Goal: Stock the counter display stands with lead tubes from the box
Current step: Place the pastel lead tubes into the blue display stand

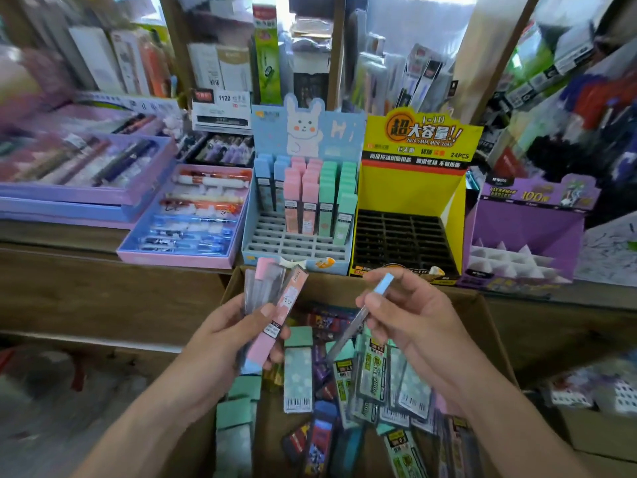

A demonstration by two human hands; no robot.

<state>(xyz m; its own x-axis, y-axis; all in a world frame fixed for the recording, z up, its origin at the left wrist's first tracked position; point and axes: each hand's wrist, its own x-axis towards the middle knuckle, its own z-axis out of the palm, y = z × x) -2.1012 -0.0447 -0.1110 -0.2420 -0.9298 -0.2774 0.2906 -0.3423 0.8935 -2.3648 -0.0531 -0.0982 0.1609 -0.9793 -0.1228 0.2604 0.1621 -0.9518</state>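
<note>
While a bundle of pink lead tubes [275, 315] is gripped in the left hand [224, 343], a blue-capped tube [383, 287] is pinched by the right hand [413, 322], both held apart above the box [493, 322] before the part-filled rabbit stand [296, 246].

Our left grip [220, 339] and right grip [410, 326] are bare hands with short, plain nails; our left forearm [148, 415] and right forearm [510, 408] are bare to the view's edge.
</note>
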